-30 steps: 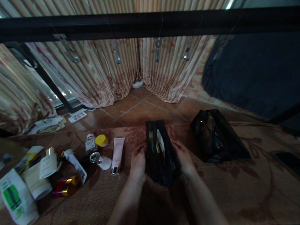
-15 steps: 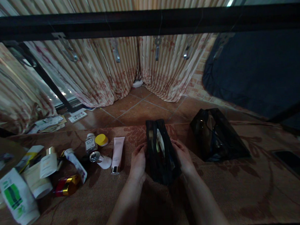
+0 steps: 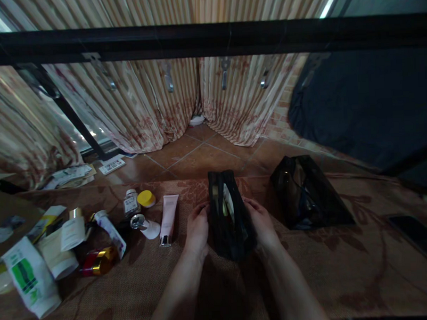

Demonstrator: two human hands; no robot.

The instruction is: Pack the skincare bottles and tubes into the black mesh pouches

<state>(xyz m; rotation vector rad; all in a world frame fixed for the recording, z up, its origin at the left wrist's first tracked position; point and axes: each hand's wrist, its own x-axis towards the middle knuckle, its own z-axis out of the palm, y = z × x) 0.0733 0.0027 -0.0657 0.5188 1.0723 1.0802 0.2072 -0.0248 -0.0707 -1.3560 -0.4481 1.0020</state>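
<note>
Between my two hands stands a black mesh pouch (image 3: 220, 235), its top parted so that a few light-coloured items show inside. My left hand (image 3: 198, 226) grips its left side, with the fingertips partly hidden behind the mesh. On the opposite side my right hand (image 3: 261, 221) holds the pouch's right wall. Nearest to my left hand lies a pink squeeze tube (image 3: 169, 218) with a silvery cap. A second black bag (image 3: 329, 207), glossy and gaping at the top, sits to the right of my right hand.
Left of the pink tube are a yellow-lidded jar (image 3: 146, 199), a white pump bottle (image 3: 151, 228), a small clear bottle (image 3: 131, 203), a red-and-gold bottle (image 3: 97, 262) and a white-green tube (image 3: 31, 279). A dark phone (image 3: 417, 236) lies far right. A black bar (image 3: 208, 40) crosses ahead.
The view has shifted slightly, so the bar sits lower and the items on the left appear a little further right. Both hands keep hold of the pouch.
</note>
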